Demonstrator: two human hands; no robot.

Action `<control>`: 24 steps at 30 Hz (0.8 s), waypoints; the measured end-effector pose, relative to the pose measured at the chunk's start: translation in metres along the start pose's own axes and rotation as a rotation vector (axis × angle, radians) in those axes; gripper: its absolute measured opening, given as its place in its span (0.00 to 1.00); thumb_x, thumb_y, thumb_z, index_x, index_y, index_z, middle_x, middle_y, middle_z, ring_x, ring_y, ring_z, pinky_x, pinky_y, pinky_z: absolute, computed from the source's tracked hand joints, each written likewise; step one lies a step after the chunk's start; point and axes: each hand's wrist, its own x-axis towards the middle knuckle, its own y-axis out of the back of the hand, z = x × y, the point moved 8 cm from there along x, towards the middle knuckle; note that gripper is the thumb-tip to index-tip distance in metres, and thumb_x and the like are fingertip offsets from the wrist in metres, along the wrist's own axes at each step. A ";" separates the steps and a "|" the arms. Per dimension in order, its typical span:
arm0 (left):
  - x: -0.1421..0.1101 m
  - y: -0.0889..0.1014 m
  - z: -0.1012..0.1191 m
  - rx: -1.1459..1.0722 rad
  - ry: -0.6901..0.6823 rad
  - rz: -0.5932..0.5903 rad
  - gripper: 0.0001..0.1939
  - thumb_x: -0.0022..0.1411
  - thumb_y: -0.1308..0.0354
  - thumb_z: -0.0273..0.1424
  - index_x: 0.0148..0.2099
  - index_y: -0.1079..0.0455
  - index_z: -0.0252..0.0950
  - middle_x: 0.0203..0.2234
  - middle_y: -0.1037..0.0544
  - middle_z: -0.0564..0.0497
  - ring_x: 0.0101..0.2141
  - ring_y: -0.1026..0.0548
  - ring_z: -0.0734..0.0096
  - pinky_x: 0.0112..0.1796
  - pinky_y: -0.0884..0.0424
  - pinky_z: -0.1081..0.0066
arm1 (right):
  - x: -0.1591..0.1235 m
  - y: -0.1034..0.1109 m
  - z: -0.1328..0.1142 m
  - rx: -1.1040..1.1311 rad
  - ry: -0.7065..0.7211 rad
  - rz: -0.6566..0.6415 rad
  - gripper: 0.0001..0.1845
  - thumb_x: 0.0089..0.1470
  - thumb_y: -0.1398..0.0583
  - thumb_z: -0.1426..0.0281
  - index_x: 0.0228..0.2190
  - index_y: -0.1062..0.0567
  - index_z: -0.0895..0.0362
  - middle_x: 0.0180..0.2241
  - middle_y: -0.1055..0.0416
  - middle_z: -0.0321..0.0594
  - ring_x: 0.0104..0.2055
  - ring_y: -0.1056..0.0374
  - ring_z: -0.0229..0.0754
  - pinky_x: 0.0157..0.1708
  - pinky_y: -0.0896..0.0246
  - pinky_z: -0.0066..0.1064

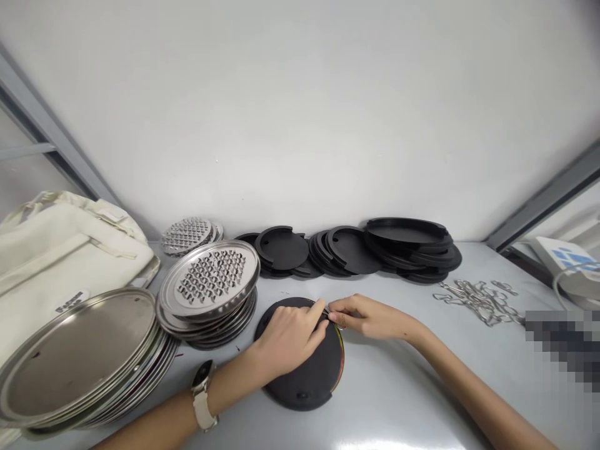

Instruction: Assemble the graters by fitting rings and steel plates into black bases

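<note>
A round black plastic holder lies on the table in front of me, with a thin red and yellow edge showing along its right side. My left hand rests across it, its fingers bent around the upper right rim and steadying it. At that same rim my right hand pinches a small metal wire clip; most of the clip is hidden by fingertips. The two hands' fingertips nearly meet there. A small hole shows near the holder's lower edge.
Metal grater discs are stacked at left, behind round metal trays. More black holders line the wall. Loose wire clips lie at right. A cream bag stands far left, a white device far right.
</note>
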 end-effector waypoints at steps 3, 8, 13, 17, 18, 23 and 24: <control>0.001 -0.002 -0.005 -0.061 0.038 -0.002 0.10 0.68 0.57 0.37 0.42 0.39 0.38 0.26 0.25 0.53 0.27 0.26 0.64 0.26 0.42 0.71 | 0.000 0.000 -0.001 -0.006 0.006 -0.001 0.20 0.62 0.53 0.60 0.22 0.44 0.56 0.20 0.53 0.29 0.23 0.57 0.32 0.22 0.58 0.26; 0.003 -0.002 -0.014 -0.189 0.091 0.006 0.08 0.65 0.51 0.37 0.40 0.37 0.39 0.24 0.28 0.55 0.26 0.28 0.68 0.26 0.45 0.72 | 0.000 -0.001 0.001 -0.005 0.010 -0.003 0.20 0.62 0.53 0.60 0.22 0.44 0.56 0.20 0.53 0.29 0.23 0.56 0.32 0.22 0.58 0.26; 0.006 0.000 -0.020 -0.358 0.122 -0.004 0.07 0.60 0.46 0.36 0.38 0.35 0.39 0.19 0.36 0.59 0.22 0.35 0.74 0.25 0.48 0.74 | 0.001 -0.001 0.003 0.001 0.007 -0.013 0.20 0.62 0.53 0.59 0.22 0.44 0.56 0.21 0.52 0.29 0.23 0.56 0.32 0.23 0.57 0.26; 0.006 -0.001 -0.023 -0.434 0.131 0.011 0.06 0.58 0.44 0.35 0.36 0.35 0.39 0.18 0.38 0.60 0.22 0.37 0.76 0.25 0.48 0.75 | 0.001 -0.001 0.003 0.001 0.005 -0.010 0.20 0.62 0.53 0.59 0.22 0.44 0.57 0.21 0.52 0.29 0.23 0.56 0.32 0.23 0.57 0.26; 0.006 -0.001 -0.023 -0.448 0.132 0.011 0.06 0.58 0.44 0.35 0.36 0.35 0.39 0.18 0.39 0.60 0.21 0.37 0.76 0.25 0.47 0.75 | 0.001 -0.001 0.003 0.001 0.005 -0.010 0.20 0.61 0.53 0.58 0.22 0.44 0.57 0.21 0.52 0.29 0.23 0.56 0.32 0.23 0.57 0.26; 0.007 -0.003 -0.024 -0.507 0.131 0.005 0.06 0.57 0.44 0.35 0.35 0.34 0.38 0.17 0.40 0.61 0.21 0.38 0.77 0.27 0.45 0.76 | 0.001 -0.003 0.003 0.009 0.004 -0.028 0.21 0.62 0.53 0.58 0.22 0.44 0.56 0.21 0.52 0.29 0.23 0.56 0.32 0.23 0.57 0.26; 0.007 -0.003 -0.024 -0.511 0.133 0.002 0.06 0.57 0.44 0.35 0.35 0.34 0.38 0.17 0.40 0.61 0.21 0.38 0.77 0.26 0.46 0.76 | 0.001 -0.003 0.003 0.010 0.004 -0.030 0.21 0.62 0.53 0.58 0.22 0.44 0.56 0.21 0.52 0.29 0.23 0.56 0.32 0.23 0.57 0.26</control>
